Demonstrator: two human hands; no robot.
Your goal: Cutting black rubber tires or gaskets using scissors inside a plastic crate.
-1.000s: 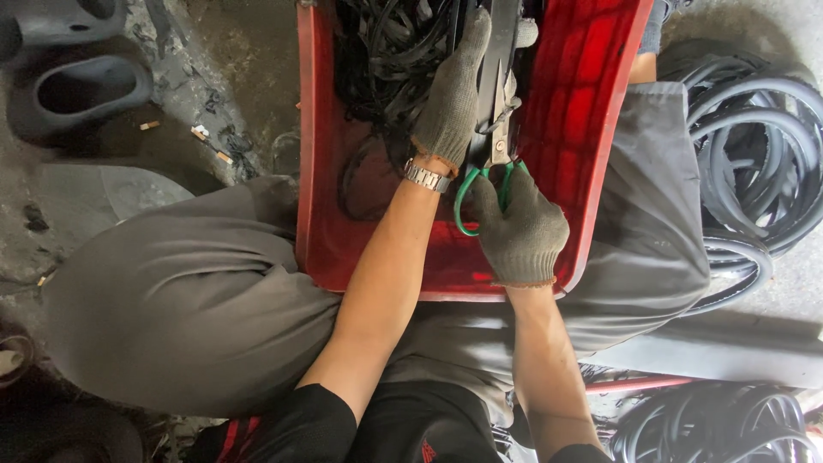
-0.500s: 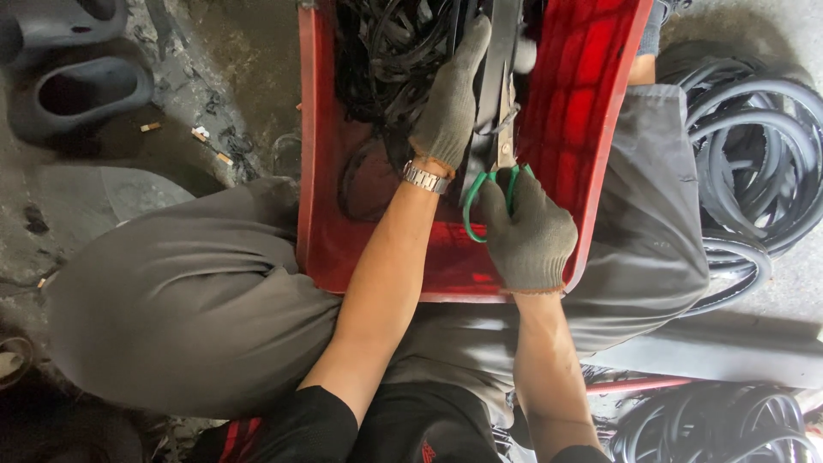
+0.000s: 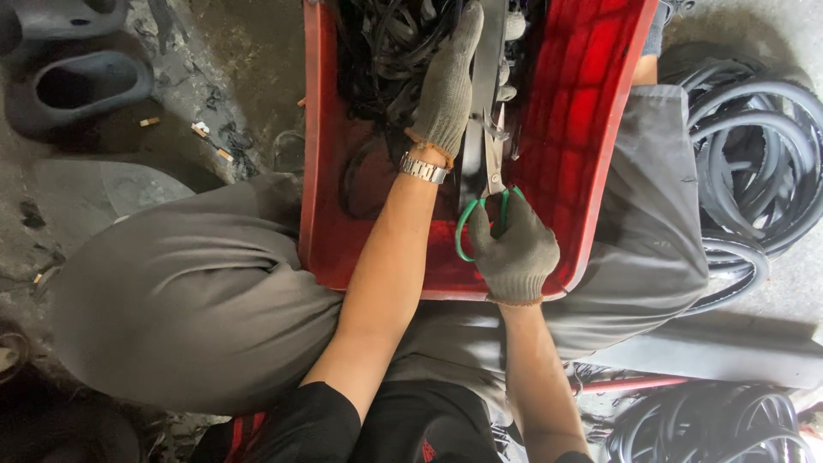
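A red plastic crate (image 3: 591, 137) rests on my lap between my grey-trousered knees. My left hand (image 3: 446, 90), in a grey glove with a metal wristwatch below it, grips a long black rubber strip (image 3: 489, 60) that runs up out of the crate. My right hand (image 3: 513, 253), also gloved, holds green-handled scissors (image 3: 489, 201) whose blades point up along the strip. A tangle of thin black rubber strips (image 3: 381, 51) fills the far part of the crate.
Coils of black rubber tubing (image 3: 754, 163) lie on the floor at the right, with more coils (image 3: 711, 424) at the lower right. A dark moulded rubber piece (image 3: 77, 86) sits at the upper left on dirty concrete with small scraps.
The scissors and my right hand have shifted slightly up along the strip. My left hand keeps its hold.
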